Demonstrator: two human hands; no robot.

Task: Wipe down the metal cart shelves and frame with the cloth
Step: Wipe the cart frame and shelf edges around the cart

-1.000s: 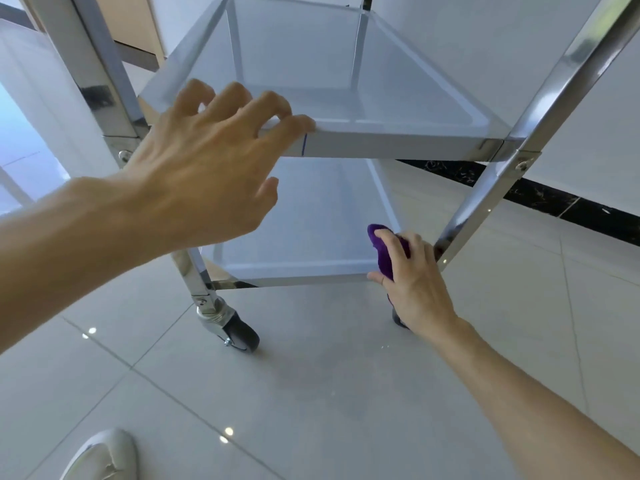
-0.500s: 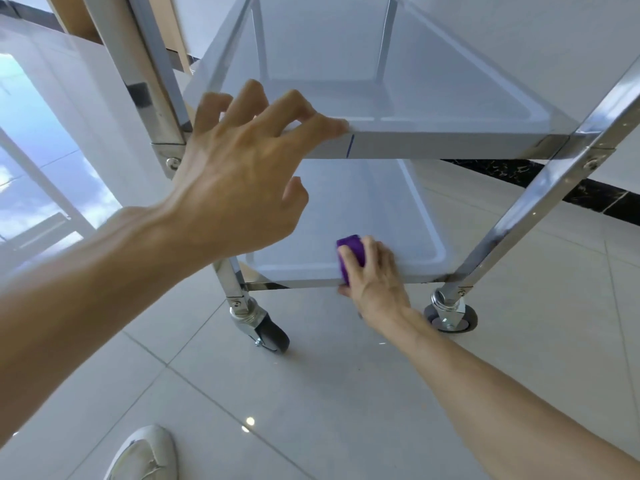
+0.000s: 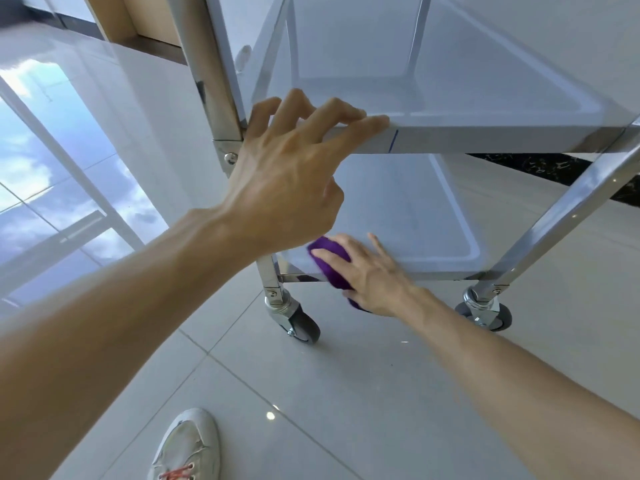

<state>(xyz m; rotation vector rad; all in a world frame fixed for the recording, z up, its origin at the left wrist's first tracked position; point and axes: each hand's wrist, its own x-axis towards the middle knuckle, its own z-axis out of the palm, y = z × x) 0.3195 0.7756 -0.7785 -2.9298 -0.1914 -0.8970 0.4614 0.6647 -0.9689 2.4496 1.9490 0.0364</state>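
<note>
Fingers point(image 3: 360, 116) of the left hand point(image 3: 287, 181) are spread and hooked over the front lip of the middle shelf point(image 3: 485, 136), thumb tucked beneath; the cart is judged to be steadied this way, since it stands on castors point(image 3: 304, 327) and would roll under a sideways wipe. Fingers point(image 3: 327, 254) of the right hand point(image 3: 374, 275) are laid fairly straight and close together over the purple cloth point(image 3: 329, 251), which is pressed against the front edge of the bottom shelf point(image 3: 433, 237), near its left corner. The cloth is wrapped over the rim, so that top and face are probably cleaned in one pass. Beyond, an upright post point(image 3: 207, 64) of the frame is seen at left, and a shoe point(image 3: 188, 448) on the tiled floor point(image 3: 346, 393).
</note>
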